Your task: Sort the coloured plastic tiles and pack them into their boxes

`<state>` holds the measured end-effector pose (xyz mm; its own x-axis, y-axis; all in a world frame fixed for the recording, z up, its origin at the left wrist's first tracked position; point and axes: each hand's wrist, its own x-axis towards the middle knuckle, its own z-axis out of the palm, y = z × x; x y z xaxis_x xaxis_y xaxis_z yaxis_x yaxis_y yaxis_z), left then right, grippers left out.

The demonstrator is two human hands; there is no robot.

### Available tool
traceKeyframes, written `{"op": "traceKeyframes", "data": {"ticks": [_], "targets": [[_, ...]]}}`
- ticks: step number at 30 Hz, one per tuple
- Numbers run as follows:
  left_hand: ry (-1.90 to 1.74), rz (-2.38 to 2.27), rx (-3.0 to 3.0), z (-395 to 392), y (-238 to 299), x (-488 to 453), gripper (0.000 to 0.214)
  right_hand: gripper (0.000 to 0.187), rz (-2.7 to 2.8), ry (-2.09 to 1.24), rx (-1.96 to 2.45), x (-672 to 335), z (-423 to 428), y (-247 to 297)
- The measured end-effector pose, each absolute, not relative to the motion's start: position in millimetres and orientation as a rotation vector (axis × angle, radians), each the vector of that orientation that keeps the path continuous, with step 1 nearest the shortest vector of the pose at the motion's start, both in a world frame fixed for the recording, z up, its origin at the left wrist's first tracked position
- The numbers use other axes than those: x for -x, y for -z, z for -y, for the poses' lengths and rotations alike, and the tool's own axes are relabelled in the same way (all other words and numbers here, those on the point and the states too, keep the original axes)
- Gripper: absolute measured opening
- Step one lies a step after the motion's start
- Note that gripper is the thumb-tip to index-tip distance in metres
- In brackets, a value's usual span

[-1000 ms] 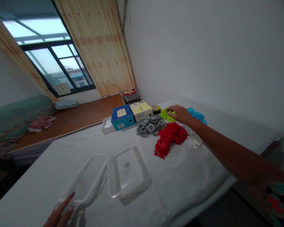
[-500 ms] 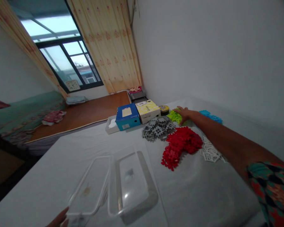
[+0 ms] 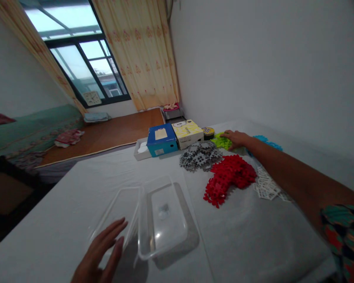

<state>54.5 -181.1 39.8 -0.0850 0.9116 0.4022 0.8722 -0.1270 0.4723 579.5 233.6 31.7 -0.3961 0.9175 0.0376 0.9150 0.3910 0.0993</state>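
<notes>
My right hand (image 3: 237, 139) reaches far across the table to a pile of lime-green interlocking plastic pieces (image 3: 221, 140). Its fingers curl over the near side of that pile, and the fingertips are partly hidden. My left hand (image 3: 102, 251), open with thumb and fingers apart, hovers over the clear plastic lid (image 3: 126, 188) and holds nothing. Right beside the lid stands a clear plastic box (image 3: 165, 216). Closer to me than the green pile are a grey pile (image 3: 199, 155) and a red pile (image 3: 231, 175) of similar pieces.
White pieces (image 3: 267, 184) and blue pieces (image 3: 268, 142) lie by my right forearm. A blue box (image 3: 162, 141), a yellow-and-white box (image 3: 187, 133), a round tin (image 3: 208, 133) and an open white box (image 3: 140, 151) line the far edge. The wall (image 3: 268, 78) borders the right side.
My left hand has come up and right from the lower edge, over the lid. My right hand stays at the green pile, its fingers drawn closer together. The view has shifted slightly.
</notes>
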Motion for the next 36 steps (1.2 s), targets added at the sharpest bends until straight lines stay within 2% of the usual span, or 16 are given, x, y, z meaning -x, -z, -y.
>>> {"op": "traceKeyframes", "data": {"ticks": [9, 16, 22, 28, 32, 36], "targets": [[-0.891, -1.853, -1.953, 140, -58, -108, 0.044, 0.061, -2.720, -0.364, -1.663, -595, -237, -8], [-0.885, -1.821, -1.926, 119, -53, -104, 0.041, 0.052, -2.674, -0.447, -1.662, -591, -236, -8], [-0.950, -1.818, -1.868, 94, -40, -99, 0.046, 0.053, -2.660, -0.487, -1.759, -590, -230, -42], [-1.057, -1.687, -1.448, 70, -37, -106, 0.048, 0.052, -2.959, -0.478, -1.755, -534, -191, -109], [-1.030, -1.650, -1.421, 59, -40, -108, 0.054, 0.050, -3.349, -0.193, -1.593, -456, -139, -139], [-1.055, -1.669, -1.462, 43, -37, -107, 0.054, 0.049, -3.605, 0.517, -1.118, -375, -90, -129]]}}
